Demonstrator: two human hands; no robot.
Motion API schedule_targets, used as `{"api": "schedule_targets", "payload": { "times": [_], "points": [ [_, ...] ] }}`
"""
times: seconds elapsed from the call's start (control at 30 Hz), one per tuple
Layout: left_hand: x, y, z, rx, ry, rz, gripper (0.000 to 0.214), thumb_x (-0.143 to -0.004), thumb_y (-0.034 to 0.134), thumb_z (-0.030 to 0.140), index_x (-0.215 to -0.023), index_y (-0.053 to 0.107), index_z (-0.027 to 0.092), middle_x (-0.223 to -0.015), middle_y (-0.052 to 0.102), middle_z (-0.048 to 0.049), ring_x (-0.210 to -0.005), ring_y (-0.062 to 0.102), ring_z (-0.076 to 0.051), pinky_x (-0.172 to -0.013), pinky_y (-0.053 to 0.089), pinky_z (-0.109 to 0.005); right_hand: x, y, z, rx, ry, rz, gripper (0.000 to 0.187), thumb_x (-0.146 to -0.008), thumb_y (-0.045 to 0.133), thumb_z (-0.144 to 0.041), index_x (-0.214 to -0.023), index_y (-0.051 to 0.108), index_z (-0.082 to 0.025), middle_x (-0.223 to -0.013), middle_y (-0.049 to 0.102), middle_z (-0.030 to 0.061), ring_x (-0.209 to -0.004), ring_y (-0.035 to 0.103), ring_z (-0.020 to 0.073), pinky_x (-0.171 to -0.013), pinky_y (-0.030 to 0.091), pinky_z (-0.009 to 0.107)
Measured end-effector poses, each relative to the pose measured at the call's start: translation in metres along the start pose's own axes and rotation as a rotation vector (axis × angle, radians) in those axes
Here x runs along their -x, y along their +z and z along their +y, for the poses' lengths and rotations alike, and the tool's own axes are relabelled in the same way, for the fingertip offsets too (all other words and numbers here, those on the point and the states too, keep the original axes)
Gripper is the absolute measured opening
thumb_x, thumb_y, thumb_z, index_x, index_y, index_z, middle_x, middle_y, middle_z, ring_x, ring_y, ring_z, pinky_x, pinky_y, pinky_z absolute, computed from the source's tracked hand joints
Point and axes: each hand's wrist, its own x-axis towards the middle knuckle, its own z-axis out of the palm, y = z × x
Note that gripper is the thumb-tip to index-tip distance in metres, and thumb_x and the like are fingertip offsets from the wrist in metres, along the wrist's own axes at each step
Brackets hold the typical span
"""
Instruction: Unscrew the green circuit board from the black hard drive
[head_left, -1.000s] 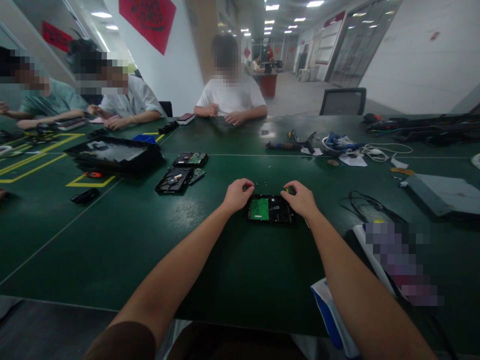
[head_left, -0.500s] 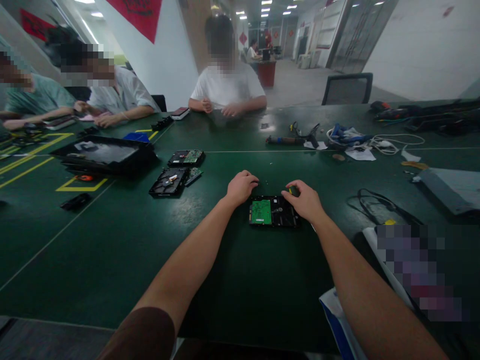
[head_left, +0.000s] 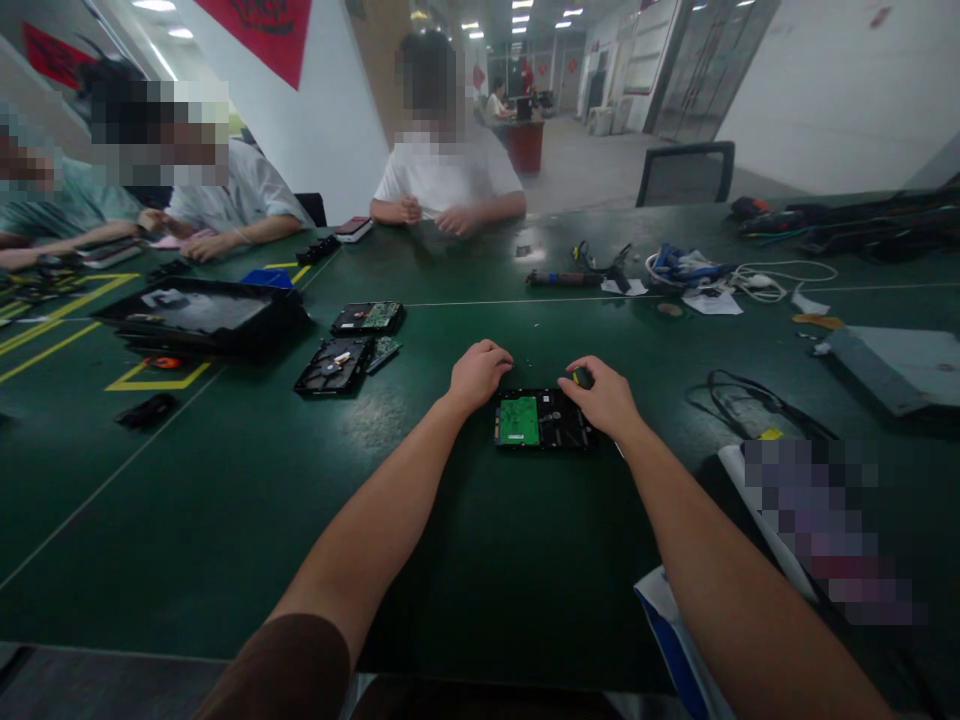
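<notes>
A hard drive (head_left: 555,425) lies flat on the green table, its green circuit board (head_left: 518,420) facing up at the left end. My left hand (head_left: 480,375) is closed at the drive's upper left corner, fingertips together; whether anything is pinched in them is hidden. At the drive's right end, my right hand (head_left: 604,395) is closed around a screwdriver (head_left: 581,377) with a yellow and black handle. A thin pale shaft shows below that wrist. Between both hands, a few tiny specks, perhaps screws (head_left: 529,362), lie just behind the drive.
To the left are an opened hard drive (head_left: 334,367), another drive (head_left: 367,317) and a black tray (head_left: 202,310). Cables (head_left: 750,400) and a grey metal box (head_left: 900,365) lie on the right. Several people sit across the table, one person (head_left: 450,180) directly opposite.
The whole view has shifted slightly. My right hand's fingers have turned a little around the handle, and more of it shows. My left hand and the drive stay in place.
</notes>
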Motion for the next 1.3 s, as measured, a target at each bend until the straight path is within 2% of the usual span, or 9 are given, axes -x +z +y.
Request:
{"api": "schedule_targets", "payload": {
  "times": [0.23, 0.53, 0.8, 1.3],
  "points": [
    [-0.0016, 0.0008, -0.0007, -0.011, 0.009, -0.019, 0.019, -0.098, 0.061, 0.028, -0.107, 0.077, 0.026, -0.113, 0.067, -0.0070, -0.110, 0.060, -0.025, -0.094, 0.049, -0.038, -0.0020, 0.0003, 0.0012, 0.002, -0.004, -0.012, 0.026, -0.085, 0.068, -0.047, -0.103, 0.068, -0.028, -0.098, 0.073, 0.0046, -0.086, 0.067, 0.0250, -0.072, 0.048, 0.038],
    [-0.0077, 0.0025, -0.0034, 0.087, -0.022, -0.013, 0.014, -0.095, 0.065, 0.027, -0.098, 0.078, 0.023, -0.108, 0.070, -0.0062, -0.102, 0.064, -0.023, -0.094, 0.051, -0.037, -0.0023, 0.0032, 0.0015, 0.018, -0.010, 0.009, 0.025, -0.085, 0.069, -0.046, -0.102, 0.068, -0.028, -0.095, 0.073, 0.0040, -0.083, 0.066, 0.0244, -0.072, 0.047, 0.038],
    [-0.0065, 0.0025, 0.0008, 0.016, -0.021, -0.006, 0.015, -0.096, 0.062, 0.027, -0.097, 0.077, 0.022, -0.109, 0.069, -0.0080, -0.109, 0.060, -0.026, -0.096, 0.049, -0.040, -0.0009, 0.0003, -0.0012, 0.017, -0.006, -0.017, 0.024, -0.086, 0.068, -0.046, -0.102, 0.068, -0.028, -0.097, 0.073, 0.0046, -0.085, 0.066, 0.0249, -0.073, 0.047, 0.039],
    [-0.0015, 0.0025, -0.0009, 0.032, -0.038, 0.014, 0.017, -0.099, 0.060, 0.030, -0.097, 0.076, 0.023, -0.110, 0.068, -0.0072, -0.108, 0.059, -0.025, -0.097, 0.047, -0.040, -0.0042, -0.0041, -0.0070, -0.018, 0.102, -0.074, 0.027, -0.085, 0.069, -0.046, -0.106, 0.069, -0.028, -0.102, 0.073, 0.0065, -0.091, 0.067, 0.0282, -0.075, 0.049, 0.040]
  ]
}}
